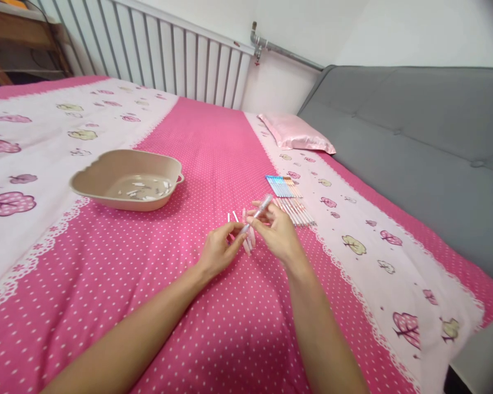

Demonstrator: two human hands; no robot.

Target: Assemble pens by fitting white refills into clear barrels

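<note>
Both hands meet over the pink dotted bedspread (pixel 197 164). My right hand (pixel 276 230) pinches a clear pen (pixel 258 212) that points up and to the right. My left hand (pixel 218 250) is closed on the pen's lower end, fingertips pinched. Under the hands lie a few loose pink pens (pixel 250 241) and two small white pieces (pixel 232 217). A row of several pens (pixel 291 198) with blue and orange ends lies just beyond my right hand.
A beige basin (pixel 107 167) with small white bits inside sits at the left. A pink pillow (pixel 293 133) lies at the far edge. A grey sofa (pixel 427 153) runs along the right; a white radiator (pixel 168 54) stands behind.
</note>
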